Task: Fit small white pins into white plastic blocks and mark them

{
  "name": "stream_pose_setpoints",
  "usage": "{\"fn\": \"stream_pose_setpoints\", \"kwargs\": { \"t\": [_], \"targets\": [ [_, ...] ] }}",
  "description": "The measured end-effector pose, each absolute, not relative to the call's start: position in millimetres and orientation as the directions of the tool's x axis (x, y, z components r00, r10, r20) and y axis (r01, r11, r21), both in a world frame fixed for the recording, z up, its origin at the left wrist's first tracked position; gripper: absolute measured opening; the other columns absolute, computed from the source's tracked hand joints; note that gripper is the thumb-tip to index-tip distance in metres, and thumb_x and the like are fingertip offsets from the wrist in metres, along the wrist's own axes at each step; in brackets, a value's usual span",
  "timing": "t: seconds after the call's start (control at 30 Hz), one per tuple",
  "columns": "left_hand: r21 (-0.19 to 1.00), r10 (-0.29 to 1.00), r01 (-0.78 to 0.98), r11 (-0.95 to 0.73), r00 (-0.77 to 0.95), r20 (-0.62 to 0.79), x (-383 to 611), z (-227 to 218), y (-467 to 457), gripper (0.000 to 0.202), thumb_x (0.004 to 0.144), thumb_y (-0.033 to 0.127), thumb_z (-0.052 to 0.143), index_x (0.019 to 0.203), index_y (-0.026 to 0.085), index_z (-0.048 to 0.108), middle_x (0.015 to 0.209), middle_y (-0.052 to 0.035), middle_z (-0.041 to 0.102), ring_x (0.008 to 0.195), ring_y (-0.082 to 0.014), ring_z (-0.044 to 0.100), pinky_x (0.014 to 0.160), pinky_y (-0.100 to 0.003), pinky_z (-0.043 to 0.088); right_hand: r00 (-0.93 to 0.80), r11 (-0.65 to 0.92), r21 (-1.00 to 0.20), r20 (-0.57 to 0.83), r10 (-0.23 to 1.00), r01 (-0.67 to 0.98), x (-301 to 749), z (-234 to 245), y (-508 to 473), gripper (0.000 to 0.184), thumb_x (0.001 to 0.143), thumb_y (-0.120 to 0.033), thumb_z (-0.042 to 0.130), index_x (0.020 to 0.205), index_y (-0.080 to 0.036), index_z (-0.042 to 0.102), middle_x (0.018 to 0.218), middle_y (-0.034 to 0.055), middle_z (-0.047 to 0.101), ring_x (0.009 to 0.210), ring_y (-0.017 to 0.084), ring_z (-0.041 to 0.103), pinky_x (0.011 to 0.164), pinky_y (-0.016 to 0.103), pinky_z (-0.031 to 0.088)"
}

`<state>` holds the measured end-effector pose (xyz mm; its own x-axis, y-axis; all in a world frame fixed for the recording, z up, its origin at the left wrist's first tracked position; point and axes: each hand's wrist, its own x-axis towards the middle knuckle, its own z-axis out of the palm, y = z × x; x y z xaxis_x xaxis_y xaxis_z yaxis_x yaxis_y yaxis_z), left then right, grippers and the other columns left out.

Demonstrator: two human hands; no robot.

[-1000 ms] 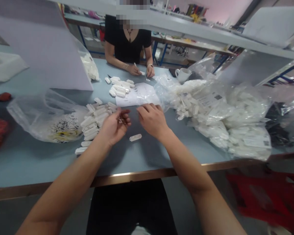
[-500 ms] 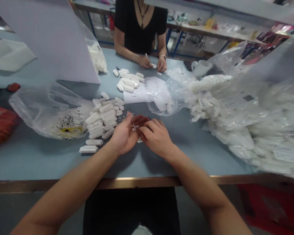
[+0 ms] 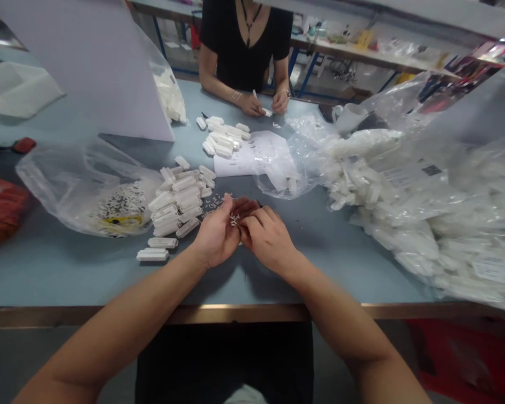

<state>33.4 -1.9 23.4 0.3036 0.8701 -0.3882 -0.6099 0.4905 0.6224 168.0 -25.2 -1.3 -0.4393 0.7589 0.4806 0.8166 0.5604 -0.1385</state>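
My left hand (image 3: 217,234) is cupped palm up over the grey table (image 3: 67,269), holding several tiny white parts (image 3: 234,219) in the palm. My right hand (image 3: 266,238) lies against it, fingertips pinched at those small parts. A pile of white oblong plastic pieces (image 3: 179,201) lies just left of my left hand, with two more pieces (image 3: 156,249) lying apart nearer the table edge.
A clear bag with printed contents (image 3: 88,193) lies at left. Big clear bags of white pieces (image 3: 408,196) fill the right side. Across the table a person in black (image 3: 246,42) works by another pile (image 3: 223,140), a paper sheet (image 3: 252,154) and a white cup (image 3: 347,116).
My right hand came back from the middle of the table to my left palm and now pinches at the small parts there. The view tilted downward.
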Motion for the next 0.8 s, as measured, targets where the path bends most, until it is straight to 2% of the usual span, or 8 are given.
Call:
{"fn": "stream_pose_setpoints", "kwargs": {
  "t": [0.2, 0.63, 0.8],
  "targets": [
    [0.630, 0.880, -0.615, 0.474, 0.314, -0.355, 31.3, 23.2, -1.2, 0.040, 0.092, 0.050, 0.053, 0.094, 0.014, 0.068, 0.099, -0.0115, 0.072, 0.097, -0.0208, 0.068, 0.082, -0.031, 0.054, -0.413, 0.565, -0.270, 0.456, 0.788, 0.780, 171.7, 3.2, -23.4, 0.019, 0.096, -0.025, 0.050, 0.092, -0.018, 0.067, 0.093, 0.0091, 0.065, 0.091, 0.021, 0.056, 0.087, 0.036, 0.048],
    [0.626, 0.874, -0.611, 0.486, 0.362, -0.325, 32.8, 17.1, -6.7, 0.038, 0.093, 0.048, 0.053, 0.102, 0.014, 0.069, 0.104, -0.0106, 0.072, 0.093, -0.0191, 0.068, 0.076, -0.030, 0.055, -0.436, 0.597, -0.277, 0.468, 0.769, 0.753, 170.3, 0.6, -23.3, 0.014, 0.092, -0.022, 0.050, 0.086, -0.019, 0.062, 0.090, 0.0087, 0.061, 0.091, 0.022, 0.053, 0.084, 0.038, 0.048],
    [0.591, 0.870, -0.641, 0.490, 0.325, -0.370, 28.9, 17.0, 0.3, 0.035, 0.091, 0.045, 0.056, 0.090, 0.013, 0.068, 0.098, -0.0131, 0.071, 0.096, -0.0215, 0.067, 0.082, -0.033, 0.056, -0.390, 0.577, -0.350, 0.477, 0.788, 0.738, 181.1, 6.9, -19.7, 0.011, 0.091, -0.020, 0.052, 0.084, -0.020, 0.060, 0.087, 0.0073, 0.060, 0.089, 0.021, 0.055, 0.082, 0.035, 0.050]
  ]
}}
